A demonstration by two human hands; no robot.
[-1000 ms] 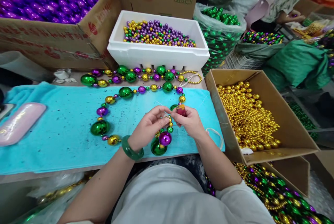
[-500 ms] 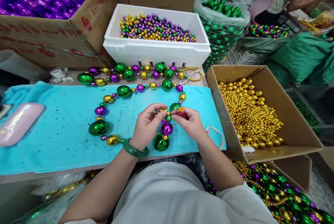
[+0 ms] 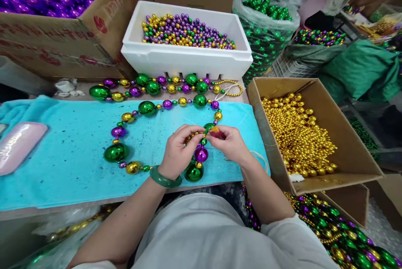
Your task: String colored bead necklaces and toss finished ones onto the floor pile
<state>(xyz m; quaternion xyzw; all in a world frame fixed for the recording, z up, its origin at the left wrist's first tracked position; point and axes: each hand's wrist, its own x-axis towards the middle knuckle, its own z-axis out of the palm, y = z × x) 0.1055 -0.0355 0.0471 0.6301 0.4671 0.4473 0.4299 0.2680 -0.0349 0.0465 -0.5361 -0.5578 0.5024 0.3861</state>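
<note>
Left hand [image 3: 178, 152] fingers pinched on bead necklace [image 3: 147, 108] ends, right hand [image 3: 230, 145] fingers closed around small red-orange object [image 3: 216, 131], necklace looped on turquoise towel [image 3: 63, 152] over counter, gold-bead box [image 3: 342, 135] at right

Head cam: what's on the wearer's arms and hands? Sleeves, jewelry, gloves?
Both hands are bare, no gloves. The left hand has a glossy green bangle at the wrist; no ring shows on its fingers. The right hand has nothing at the wrist. Both forearms are uncovered; a pale grey short sleeve ends near the right elbow.
</note>
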